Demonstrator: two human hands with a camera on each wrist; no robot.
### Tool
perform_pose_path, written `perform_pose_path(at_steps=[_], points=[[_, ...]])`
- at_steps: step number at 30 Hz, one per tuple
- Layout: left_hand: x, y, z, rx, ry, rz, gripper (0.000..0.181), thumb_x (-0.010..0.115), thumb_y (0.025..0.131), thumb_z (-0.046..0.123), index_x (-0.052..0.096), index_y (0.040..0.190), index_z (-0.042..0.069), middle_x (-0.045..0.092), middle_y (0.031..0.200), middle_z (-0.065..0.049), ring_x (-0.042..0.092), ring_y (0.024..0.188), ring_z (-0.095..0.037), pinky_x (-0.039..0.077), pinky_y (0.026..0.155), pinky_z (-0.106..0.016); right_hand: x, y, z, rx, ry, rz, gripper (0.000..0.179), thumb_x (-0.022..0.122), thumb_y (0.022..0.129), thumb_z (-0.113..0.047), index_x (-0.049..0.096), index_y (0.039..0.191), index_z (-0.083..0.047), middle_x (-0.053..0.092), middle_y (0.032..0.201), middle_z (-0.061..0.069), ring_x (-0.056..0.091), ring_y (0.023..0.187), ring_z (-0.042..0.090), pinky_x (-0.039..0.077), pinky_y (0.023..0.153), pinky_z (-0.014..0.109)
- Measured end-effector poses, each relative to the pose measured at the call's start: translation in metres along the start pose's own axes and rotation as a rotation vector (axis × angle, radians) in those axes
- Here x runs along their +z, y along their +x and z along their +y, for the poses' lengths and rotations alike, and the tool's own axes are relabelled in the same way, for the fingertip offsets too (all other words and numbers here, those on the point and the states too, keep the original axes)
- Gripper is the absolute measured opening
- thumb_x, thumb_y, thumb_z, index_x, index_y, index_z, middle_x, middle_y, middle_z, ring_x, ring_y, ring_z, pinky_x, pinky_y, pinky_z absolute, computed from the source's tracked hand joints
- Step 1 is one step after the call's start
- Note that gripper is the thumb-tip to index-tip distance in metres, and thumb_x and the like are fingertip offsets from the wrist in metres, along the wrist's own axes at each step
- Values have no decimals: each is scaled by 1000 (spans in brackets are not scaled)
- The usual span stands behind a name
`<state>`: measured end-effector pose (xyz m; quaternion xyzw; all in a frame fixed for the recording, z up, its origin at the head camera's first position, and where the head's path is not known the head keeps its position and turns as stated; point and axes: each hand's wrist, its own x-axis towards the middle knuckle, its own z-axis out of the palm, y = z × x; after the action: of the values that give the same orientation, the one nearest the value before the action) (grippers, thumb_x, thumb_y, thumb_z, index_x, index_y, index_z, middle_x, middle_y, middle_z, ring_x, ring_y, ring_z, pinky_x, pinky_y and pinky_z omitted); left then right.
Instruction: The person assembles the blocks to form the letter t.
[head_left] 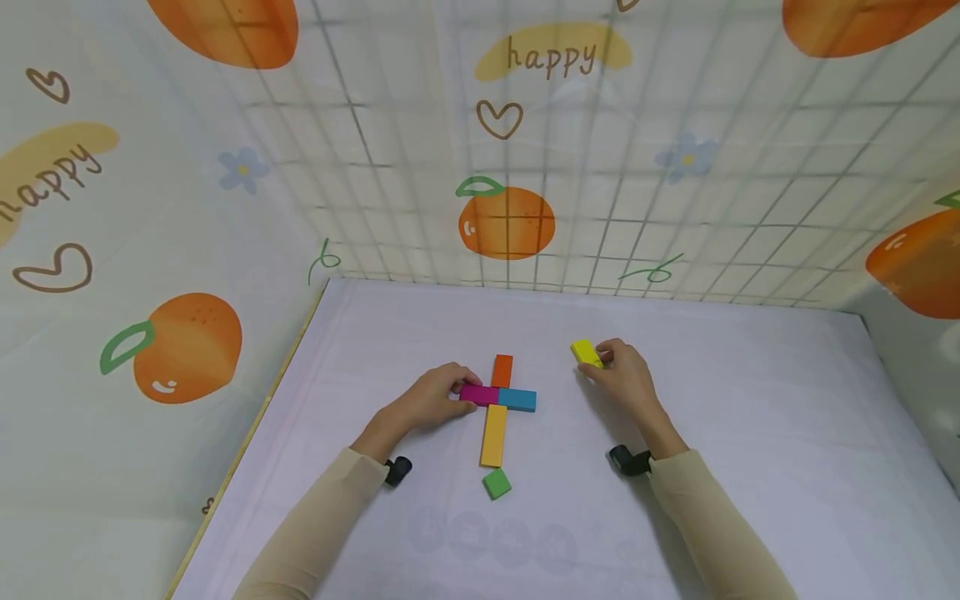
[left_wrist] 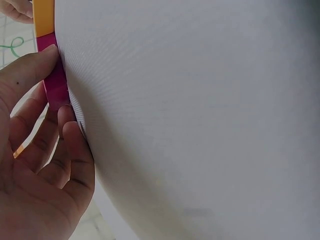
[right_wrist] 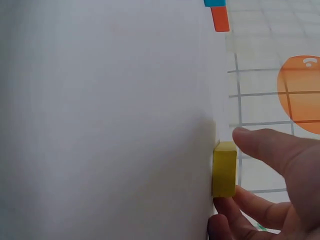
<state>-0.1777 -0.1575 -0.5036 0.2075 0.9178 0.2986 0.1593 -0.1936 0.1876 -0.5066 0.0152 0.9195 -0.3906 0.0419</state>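
Note:
My left hand point(head_left: 435, 396) holds a magenta block point(head_left: 478, 395) by its left end, thumb on one long side and fingers on the other. The block lies flat, its right end meeting a blue block point(head_left: 517, 400). An orange-red block point(head_left: 502, 371) stands off above this joint, and a long orange-yellow block point(head_left: 493, 436) runs down below it, forming a cross. Farther right, my right hand point(head_left: 626, 375) has thumb and fingers curled round a yellow block point(head_left: 586, 352). The right wrist view shows this yellow block point(right_wrist: 224, 169) between thumb and fingers, close to the table.
A small green block point(head_left: 497, 483) lies turned at an angle just below the cross. The white table point(head_left: 787, 433) meets a cloth wall printed with oranges point(head_left: 507, 223) at the back. Another printed cloth wall stands along the left edge.

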Motion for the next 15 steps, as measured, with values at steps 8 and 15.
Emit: perform_pose_path(at_steps=[8, 15], points=[[0, 0, 0, -3, 0, 0, 33, 78, 90, 22, 67, 121, 19, 59, 104, 9, 53, 97, -14, 48, 82, -29, 2, 1, 0, 25, -19, -7, 53, 75, 90, -27, 55, 127, 6, 60, 115, 26, 58, 98, 37, 51, 82, 46], [0, 0, 2, -12, -9, -6, 33, 78, 90, 22, 67, 121, 20, 59, 105, 9, 53, 98, -15, 48, 83, -30, 1, 1, 0, 39, -26, -16, 52, 74, 90, -26, 55, 127, 5, 60, 114, 25, 58, 96, 35, 52, 79, 44]])
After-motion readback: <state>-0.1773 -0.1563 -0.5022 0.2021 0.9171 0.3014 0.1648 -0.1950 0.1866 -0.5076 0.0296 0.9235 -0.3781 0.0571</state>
